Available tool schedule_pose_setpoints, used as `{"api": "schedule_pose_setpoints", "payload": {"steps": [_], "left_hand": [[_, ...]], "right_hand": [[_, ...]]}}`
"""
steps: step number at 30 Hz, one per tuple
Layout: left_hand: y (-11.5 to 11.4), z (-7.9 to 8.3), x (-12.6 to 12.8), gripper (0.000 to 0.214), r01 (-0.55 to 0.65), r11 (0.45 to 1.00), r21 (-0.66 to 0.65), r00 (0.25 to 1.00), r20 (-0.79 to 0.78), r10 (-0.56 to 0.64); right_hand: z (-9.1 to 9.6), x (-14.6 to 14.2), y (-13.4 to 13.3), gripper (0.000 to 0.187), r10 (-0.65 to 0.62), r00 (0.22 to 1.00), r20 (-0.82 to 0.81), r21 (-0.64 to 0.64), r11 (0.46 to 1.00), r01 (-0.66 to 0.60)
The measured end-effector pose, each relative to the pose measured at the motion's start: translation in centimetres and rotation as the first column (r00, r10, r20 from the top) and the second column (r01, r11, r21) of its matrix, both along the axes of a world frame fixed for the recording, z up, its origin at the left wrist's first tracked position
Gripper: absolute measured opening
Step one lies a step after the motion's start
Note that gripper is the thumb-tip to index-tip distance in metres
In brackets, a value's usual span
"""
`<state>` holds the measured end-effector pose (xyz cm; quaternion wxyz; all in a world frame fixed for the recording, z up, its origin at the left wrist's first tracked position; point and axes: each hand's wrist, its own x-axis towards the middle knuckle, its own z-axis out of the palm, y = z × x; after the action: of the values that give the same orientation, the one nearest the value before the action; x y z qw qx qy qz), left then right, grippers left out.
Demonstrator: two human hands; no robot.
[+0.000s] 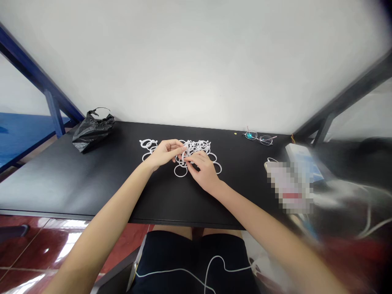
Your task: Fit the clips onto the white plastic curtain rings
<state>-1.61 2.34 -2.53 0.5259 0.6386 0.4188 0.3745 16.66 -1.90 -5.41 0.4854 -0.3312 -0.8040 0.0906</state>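
Note:
Several white plastic rings [196,148] lie in a loose pile on the black table [61,179], near its middle. My left hand [163,153] and my right hand [204,169] meet over the pile, fingers pinched together on one white ring [185,155] held between them. A larger ring [180,170] lies flat just below the hands. Two linked rings [148,143] rest left of my left hand.
A crumpled black plastic bag [92,129] sits at the table's back left. Glasses [259,138] lie at the back right near the wall. A blurred box and white cables [364,212] crowd the right side. A blue frame [52,102] stands left.

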Motion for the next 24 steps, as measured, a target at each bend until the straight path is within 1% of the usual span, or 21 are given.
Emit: {"api": "schedule_pose_setpoints", "payload": {"steps": [4, 7, 12, 15, 18, 22, 24], "left_hand": [[-0.02, -0.1, -0.01, 0.031, 0.017, 1.0, 0.015, 0.999, -0.03, -0.017], [-0.06, -0.09, 0.0, 0.031, 0.035, 0.999, 0.018, 0.999, -0.026, -0.034], [-0.1, 0.17, -0.09, 0.031, 0.051, 0.999, 0.0, 0.998, 0.025, -0.051], [-0.08, 0.23, -0.2, 0.03, 0.066, 0.998, -0.011, 0.997, 0.049, -0.065], [-0.02, 0.08, -0.3, 0.028, 0.082, 0.996, -0.038, 0.993, 0.093, -0.078], [-0.02, -0.18, -0.34, 0.036, 0.062, 0.994, -0.092, 0.989, 0.139, -0.049], [-0.07, -0.22, -0.32, 0.036, 0.08, 0.992, -0.097, 0.989, 0.131, -0.067]], "right_hand": [[-0.09, -0.02, 0.03, 0.018, -0.008, 1.0, 0.019, -0.029, 1.0, 0.009], [-0.04, -0.03, -0.03, 0.015, -0.018, 1.0, 0.016, -0.05, 0.999, 0.018], [0.25, 0.0, -0.29, 0.013, -0.008, 0.998, -0.07, -0.052, 0.999, 0.005], [0.23, 0.02, -0.36, 0.014, -0.012, 0.989, -0.145, -0.109, 0.994, -0.004], [0.0, -0.01, -0.29, 0.02, -0.023, 0.979, -0.204, -0.156, 0.988, -0.009], [-0.21, -0.06, -0.13, 0.025, -0.057, 0.975, -0.213, -0.181, 0.983, 0.018], [-0.19, -0.05, -0.06, 0.023, -0.049, 0.975, -0.216, -0.183, 0.983, 0.009]]}}
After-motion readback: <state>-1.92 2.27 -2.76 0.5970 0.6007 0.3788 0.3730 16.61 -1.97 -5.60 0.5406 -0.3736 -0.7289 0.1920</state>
